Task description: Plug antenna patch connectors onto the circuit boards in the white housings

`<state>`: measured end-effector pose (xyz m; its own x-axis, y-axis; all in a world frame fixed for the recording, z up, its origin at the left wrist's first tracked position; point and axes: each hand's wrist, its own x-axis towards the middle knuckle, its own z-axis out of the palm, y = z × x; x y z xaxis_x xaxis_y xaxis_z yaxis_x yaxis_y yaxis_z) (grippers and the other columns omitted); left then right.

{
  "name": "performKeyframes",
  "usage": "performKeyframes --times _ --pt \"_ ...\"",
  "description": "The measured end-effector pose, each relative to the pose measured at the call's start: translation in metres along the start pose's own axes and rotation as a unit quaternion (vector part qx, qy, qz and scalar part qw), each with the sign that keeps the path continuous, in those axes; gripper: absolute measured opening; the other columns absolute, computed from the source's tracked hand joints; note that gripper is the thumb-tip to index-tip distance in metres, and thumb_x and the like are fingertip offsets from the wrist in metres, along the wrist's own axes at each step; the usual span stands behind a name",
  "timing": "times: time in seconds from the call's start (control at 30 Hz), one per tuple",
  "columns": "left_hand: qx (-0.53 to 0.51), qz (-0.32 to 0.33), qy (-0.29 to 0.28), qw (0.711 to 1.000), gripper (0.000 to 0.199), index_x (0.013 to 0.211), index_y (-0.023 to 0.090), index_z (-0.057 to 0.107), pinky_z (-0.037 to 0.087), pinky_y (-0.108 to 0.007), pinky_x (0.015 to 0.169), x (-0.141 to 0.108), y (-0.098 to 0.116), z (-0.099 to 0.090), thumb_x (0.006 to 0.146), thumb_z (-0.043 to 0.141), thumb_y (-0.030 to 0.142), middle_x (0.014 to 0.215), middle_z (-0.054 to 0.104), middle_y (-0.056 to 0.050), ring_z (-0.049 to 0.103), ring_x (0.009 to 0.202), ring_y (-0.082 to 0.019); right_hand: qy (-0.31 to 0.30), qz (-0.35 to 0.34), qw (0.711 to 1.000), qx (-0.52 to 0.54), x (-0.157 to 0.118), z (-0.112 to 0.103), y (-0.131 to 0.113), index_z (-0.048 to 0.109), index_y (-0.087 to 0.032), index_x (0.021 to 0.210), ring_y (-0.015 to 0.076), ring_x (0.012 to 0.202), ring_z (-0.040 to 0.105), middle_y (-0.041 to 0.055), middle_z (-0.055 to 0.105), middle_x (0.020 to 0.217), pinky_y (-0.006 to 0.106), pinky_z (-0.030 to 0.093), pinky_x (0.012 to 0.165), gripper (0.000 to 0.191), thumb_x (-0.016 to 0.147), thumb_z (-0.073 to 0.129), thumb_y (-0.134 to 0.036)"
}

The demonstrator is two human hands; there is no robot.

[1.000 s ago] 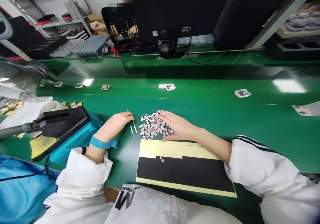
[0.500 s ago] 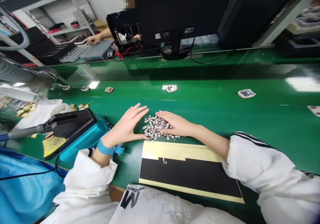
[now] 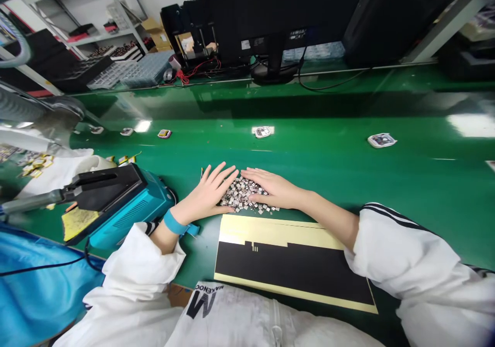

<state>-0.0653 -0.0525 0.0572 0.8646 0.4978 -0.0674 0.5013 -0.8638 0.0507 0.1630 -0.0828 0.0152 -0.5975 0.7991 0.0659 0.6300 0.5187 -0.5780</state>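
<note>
The left grip (image 3: 204,195) and the right grip (image 3: 270,188) are both being held wide open, with fingers spread and nothing pinched, and the heap of small metal pieces (image 3: 240,195) is being hemmed in between them on the glossy green bench (image 3: 328,177). The heap is lying just above the top edge of a flat cream-and-black sheet (image 3: 286,264), close to it but not on it.

The pieces are being gathered into a single low, compact mound, though a few strays are being left beside the right grip. None are being shown on the sheet, so the loose pieces appear to be at the gathering stage, with the whole heap left to be dealt with. Their exact kind cannot be told at this size, but they are being seen as tiny squarish chips of silver and dark material, glinting at their edges.

The sheet's matte black face is being framed by a smooth cream border with a stepped edge. Further along the bench, small flat white-edged modules (image 3: 381,140) are being carried in a scattered line. A teal machine housing (image 3: 133,215) with a black lever arm is standing beside the left grip, and a blue wristband (image 3: 175,222) is being worn just above it — below a white sleeve (image 3: 143,264).
</note>
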Motion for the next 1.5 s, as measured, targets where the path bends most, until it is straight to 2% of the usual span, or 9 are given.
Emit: performKeyframes --times 0.13,0.43,0.6,0.7,0.8,0.93,1.07,1.27,1.5 --pt "-0.025 0.016 -0.017 0.999 0.101 0.137 0.017 -0.003 0.007 -0.056 0.103 -0.002 -0.001 0.0 0.066 0.046 0.071 0.142 0.01 -0.011 -0.001 0.13 -0.032 -0.006 -0.003 1.0 -0.003 0.0 -0.001 0.0 0.027 -0.01 0.134 0.0185 0.13 0.017 0.0047 0.022 0.139 0.038 0.02 0.11 0.073 0.083 0.026 -0.062" --pt "-0.026 -0.007 -0.009 1.0 0.1 0.136 0.018 -0.006 0.008 -0.057 0.102 -0.002 -0.008 0.008 0.067 0.045 0.07 0.142 0.01 -0.011 0.0 0.13 -0.031 -0.054 -0.037 0.994 -0.089 -0.008 -0.011 -0.006 0.013 -0.013 0.138 0.0235 0.132 0.002 0.0064 0.001 0.142 0.044 0.007 0.11 0.1 0.065 0.051 -0.069" --pt "-0.048 0.005 -0.004 0.999 0.098 0.137 0.017 -0.001 0.007 -0.055 0.104 -0.001 -0.002 0.003 0.069 0.047 0.068 0.141 0.012 -0.011 0.002 0.13 -0.031 -0.071 -0.037 0.993 -0.086 -0.01 -0.013 -0.002 0.01 -0.011 0.138 0.0224 0.132 0.006 0.0076 0.004 0.142 0.042 0.005 0.11 0.098 0.068 0.05 -0.066" --pt "-0.096 -0.023 0.017 0.995 0.079 0.137 0.016 0.005 0.012 -0.048 0.107 -0.007 -0.01 -0.008 0.08 0.043 0.056 0.141 0.013 -0.01 0.004 0.131 -0.027 -0.081 -0.037 0.994 -0.063 -0.009 -0.015 -0.001 0.009 -0.01 0.138 0.0208 0.132 0.004 0.0056 0.003 0.142 0.04 0.003 0.111 0.099 0.068 0.05 -0.067" --pt "-0.14 -0.077 0.065 0.985 0.043 0.133 0.017 0.026 0.023 -0.034 0.107 -0.016 -0.026 -0.022 0.09 0.027 0.025 0.136 0.03 -0.005 0.022 0.128 -0.016 -0.091 -0.013 0.996 -0.017 -0.009 -0.016 -0.003 0.008 -0.012 0.139 0.0204 0.132 0.002 0.0031 0.002 0.142 0.039 0.006 0.111 0.094 0.072 0.045 -0.067" --pt "-0.116 -0.092 -0.004 0.989 0.049 0.117 0.016 0.048 0.028 -0.031 0.105 -0.025 -0.045 -0.026 0.077 0.023 0.0 0.127 0.043 -0.004 0.033 0.122 -0.014 -0.09 0.009 0.995 0.052 -0.008 -0.018 -0.005 0.013 -0.015 0.138 0.0203 0.132 0.005 0.0025 0.006 0.142 0.039 0.011 0.111 0.082 0.078 0.038 -0.064" --pt "-0.115 -0.09 -0.096 0.985 0.034 0.098 0.015 0.058 0.031 -0.032 0.101 -0.023 -0.051 -0.021 0.074 0.039 0.003 0.119 0.049 -0.006 0.038 0.118 -0.019 -0.038 0.028 0.99 0.137 -0.018 -0.032 -0.003 0.01 -0.019 0.138 0.0182 0.131 0.009 0.0008 0.005 0.142 0.038 0.016 0.109 0.072 0.083 0.032 -0.059" --pt "-0.116 -0.053 -0.101 0.987 0.016 0.08 0.014 0.059 0.043 -0.027 0.076 -0.021 -0.053 -0.025 0.077 0.043 0.014 0.089 0.057 -0.007 0.054 0.084 -0.017 0.1 0.088 0.981 0.144 -0.081 -0.059 0.013 0.028 -0.023 0.132 0.0168 0.123 0.032 0.003 0.027 0.137 0.035 0.032 0.103 0.055 0.085 0.038 -0.05" --pt "-0.146 -0.065 -0.11 0.981 0.022 0.082 0.017 0.059 0.042 -0.023 0.073 -0.023 -0.041 -0.05 0.081 0.041 0.029 0.087 0.06 -0.005 0.055 0.082 -0.018 0.226 0.132 0.964 0.054 -0.154 -0.055 0.022 0.049 -0.017 0.113 0.0187 0.108 0.047 0.0087 0.047 0.119 0.036 0.043 0.09 0.038 0.086 0.038 -0.041"
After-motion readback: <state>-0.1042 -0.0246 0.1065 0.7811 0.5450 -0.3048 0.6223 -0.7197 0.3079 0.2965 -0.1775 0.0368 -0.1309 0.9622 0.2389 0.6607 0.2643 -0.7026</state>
